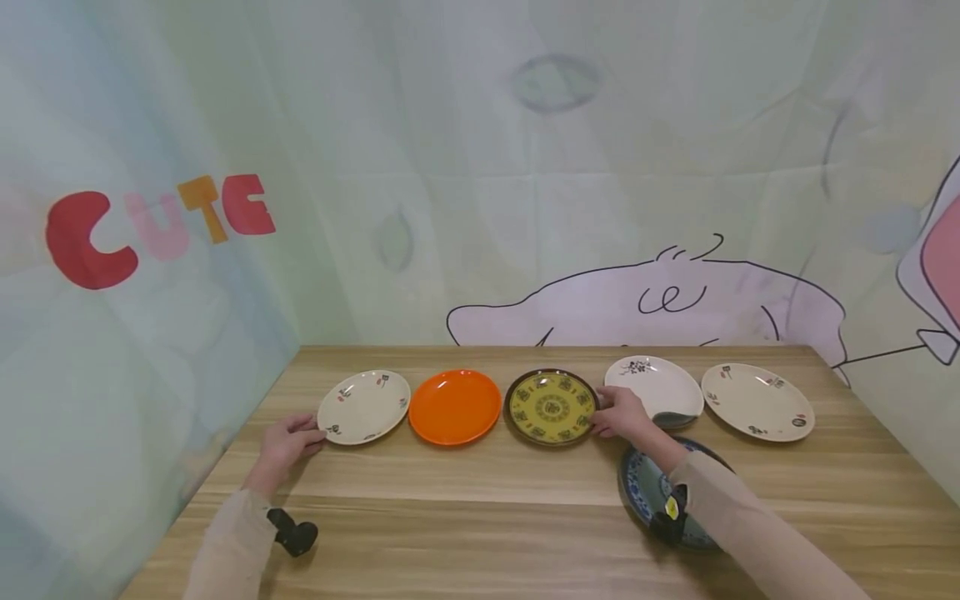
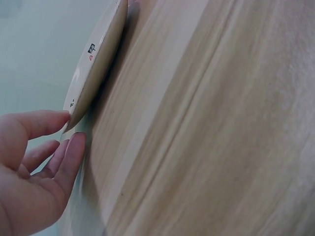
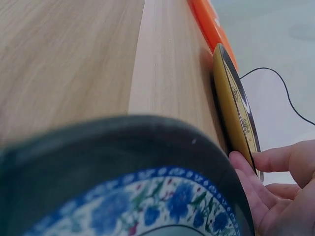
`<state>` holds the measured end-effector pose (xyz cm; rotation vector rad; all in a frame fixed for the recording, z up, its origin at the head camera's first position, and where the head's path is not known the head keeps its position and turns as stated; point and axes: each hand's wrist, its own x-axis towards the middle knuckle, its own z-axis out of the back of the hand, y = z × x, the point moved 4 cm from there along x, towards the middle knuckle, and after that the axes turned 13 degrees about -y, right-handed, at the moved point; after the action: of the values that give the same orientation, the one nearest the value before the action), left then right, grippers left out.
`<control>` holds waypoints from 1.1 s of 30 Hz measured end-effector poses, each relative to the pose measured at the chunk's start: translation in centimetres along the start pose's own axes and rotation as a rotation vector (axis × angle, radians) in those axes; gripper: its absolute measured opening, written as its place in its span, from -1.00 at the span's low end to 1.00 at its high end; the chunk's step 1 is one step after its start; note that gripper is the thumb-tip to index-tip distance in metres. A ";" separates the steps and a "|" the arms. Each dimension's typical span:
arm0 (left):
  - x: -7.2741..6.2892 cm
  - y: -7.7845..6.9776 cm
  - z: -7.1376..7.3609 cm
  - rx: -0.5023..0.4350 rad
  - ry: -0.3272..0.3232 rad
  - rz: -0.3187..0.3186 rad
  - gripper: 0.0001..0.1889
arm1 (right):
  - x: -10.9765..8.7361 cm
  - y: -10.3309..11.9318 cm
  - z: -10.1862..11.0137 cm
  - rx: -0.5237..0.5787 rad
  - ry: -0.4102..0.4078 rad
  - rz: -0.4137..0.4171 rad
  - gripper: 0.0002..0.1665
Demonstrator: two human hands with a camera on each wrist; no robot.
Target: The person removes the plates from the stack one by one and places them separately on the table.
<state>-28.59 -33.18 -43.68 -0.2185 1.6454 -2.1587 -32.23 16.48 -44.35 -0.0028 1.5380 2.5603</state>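
My left hand point(image 1: 287, 442) is at the left rim of a cream plate point(image 1: 365, 407) with small dark and red motifs. In the left wrist view its thumb lies on that plate's edge, with the fingertips point(image 2: 78, 140) close under the rim. My right hand point(image 1: 626, 414) pinches the right rim of a yellow patterned plate point(image 1: 552, 407) with a dark brown edge. In the right wrist view the thumb is on top of the rim and a finger point(image 3: 238, 160) beneath it. An orange plate point(image 1: 455, 407) lies between these two plates.
Right of the yellow plate lie a white plate point(image 1: 652, 387) with a dark floral sprig and a cream oval plate point(image 1: 757, 402). A blue floral plate point(image 1: 637, 483) with a dark rim sits under my right forearm. A printed curtain point(image 1: 420, 208) stands behind the wooden table point(image 1: 450, 533).
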 end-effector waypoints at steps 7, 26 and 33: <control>0.0 0.1 0.1 0.014 0.003 0.014 -0.34 | -0.2 0.1 0.0 -0.002 0.016 -0.022 -0.31; -0.2 0.4 0.0 0.062 -0.008 0.010 -0.37 | -0.7 0.1 0.7 0.079 -0.003 -0.067 -0.40; -0.3 0.4 0.0 0.033 -0.010 0.006 -0.38 | -0.7 0.5 0.9 0.098 0.002 -0.081 -0.40</control>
<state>-28.26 -33.19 -44.01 -0.2142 1.6012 -2.1757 -31.50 16.96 -43.47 -0.0555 1.6275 2.4222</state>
